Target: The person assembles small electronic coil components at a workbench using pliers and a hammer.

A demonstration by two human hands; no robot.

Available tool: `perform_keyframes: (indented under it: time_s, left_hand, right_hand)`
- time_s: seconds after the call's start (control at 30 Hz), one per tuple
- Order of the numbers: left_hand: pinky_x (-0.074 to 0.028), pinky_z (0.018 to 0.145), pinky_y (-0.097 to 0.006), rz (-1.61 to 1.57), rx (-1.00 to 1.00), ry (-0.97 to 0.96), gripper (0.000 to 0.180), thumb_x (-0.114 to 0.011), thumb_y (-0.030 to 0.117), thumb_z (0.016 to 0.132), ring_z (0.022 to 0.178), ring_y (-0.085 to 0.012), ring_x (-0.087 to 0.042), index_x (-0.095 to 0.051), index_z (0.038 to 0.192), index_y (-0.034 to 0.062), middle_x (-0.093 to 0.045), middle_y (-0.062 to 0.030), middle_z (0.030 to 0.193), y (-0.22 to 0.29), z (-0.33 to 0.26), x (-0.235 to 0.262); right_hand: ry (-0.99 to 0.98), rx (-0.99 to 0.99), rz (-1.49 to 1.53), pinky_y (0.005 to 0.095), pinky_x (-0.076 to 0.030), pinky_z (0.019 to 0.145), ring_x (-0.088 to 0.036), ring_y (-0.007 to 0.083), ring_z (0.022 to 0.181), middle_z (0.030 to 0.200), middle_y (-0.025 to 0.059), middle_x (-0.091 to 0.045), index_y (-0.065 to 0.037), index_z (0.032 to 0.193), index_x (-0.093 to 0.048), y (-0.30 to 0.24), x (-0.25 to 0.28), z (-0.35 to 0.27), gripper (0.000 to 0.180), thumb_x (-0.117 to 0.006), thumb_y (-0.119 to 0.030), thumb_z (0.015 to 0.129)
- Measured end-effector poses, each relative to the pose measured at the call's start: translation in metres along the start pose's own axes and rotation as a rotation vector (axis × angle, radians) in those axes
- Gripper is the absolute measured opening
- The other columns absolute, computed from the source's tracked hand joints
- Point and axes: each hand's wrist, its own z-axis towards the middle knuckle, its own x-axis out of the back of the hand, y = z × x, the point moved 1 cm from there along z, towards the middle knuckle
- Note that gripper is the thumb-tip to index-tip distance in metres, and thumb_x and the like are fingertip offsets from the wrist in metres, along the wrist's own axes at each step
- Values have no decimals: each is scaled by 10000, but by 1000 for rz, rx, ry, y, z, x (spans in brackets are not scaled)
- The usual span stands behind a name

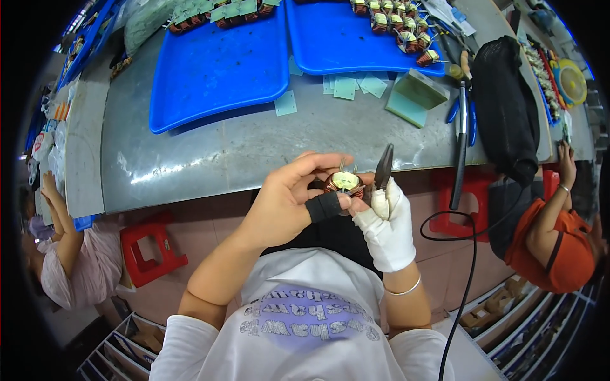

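While left hand (286, 200) pinches coil (347, 183), right hand (389, 227) grips pliers (384, 167); upper-left plated coils (244, 9) seem finished, upper-right bare coils (406, 42) unfinished.

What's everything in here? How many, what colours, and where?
Bench: one, grey, in front
Big trays: two, blue, on it
Small coils: many, copper, at trays' far ends
Cards: several, pale green, near trays
Block: one, pale green, right of cards
Mesh bundle: one, black, bench's right
Cable: one, black, lower right
Stools: at least two, red, below
Co-workers: at least two, pale and orange clothes, left and right
Held coil: one, copper and yellow, centre
Pliers: one, dark, beside that coil
Left hand: one, black thumb band, on the coil
Right hand: one, wrapped white, holding pliers
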Motion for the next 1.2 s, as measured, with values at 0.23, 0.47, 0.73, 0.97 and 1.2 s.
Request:
perform_keyframes:
  time_s: [0.23,0.47,0.73,0.97,1.2]
  left_hand:
    - [-501,897,-282,10,-100,-1,459,-753,-62,780,1033,-164,-608,-570,1200,-45,-612,-92,1093,-6,-1,3]
    - [-510,894,-291,-138,-206,82,430,-753,-68,785,1021,-172,-626,-546,1162,-47,-624,-113,1107,-15,-8,-4]
    - [-509,885,-290,-169,-215,179,392,-732,-37,824,1017,-168,-626,-530,1160,-36,-623,-107,1110,-24,-12,-8]
    - [-494,900,-286,-89,-98,183,357,-706,51,880,1015,-151,-615,-534,1184,-25,-632,-87,1089,-14,-2,1]
    - [-548,781,-275,-294,52,162,308,-666,130,930,843,-136,-670,-551,1162,-37,-657,-101,1002,-11,-4,-6]
  right_hand:
    - [-23,16,346,244,-516,764,-627,110,874,1031,68,-642,-22,1150,-526,13,-8,-1,311,-690,-54,887]
    - [7,-11,364,239,-553,661,-637,142,874,1077,84,-614,-46,1169,-503,15,-22,-2,316,-662,-123,907]
    - [66,-30,299,233,-524,604,-622,117,833,1036,65,-620,-40,1168,-504,13,-21,2,308,-651,-122,910]
    - [37,-138,-8,195,-454,635,-515,32,703,861,-20,-591,-8,1209,-551,-17,-11,4,355,-693,-61,888]
    - [120,156,-79,236,-523,758,-596,90,864,987,49,-634,-8,1118,-523,3,-18,6,421,-794,-33,797]
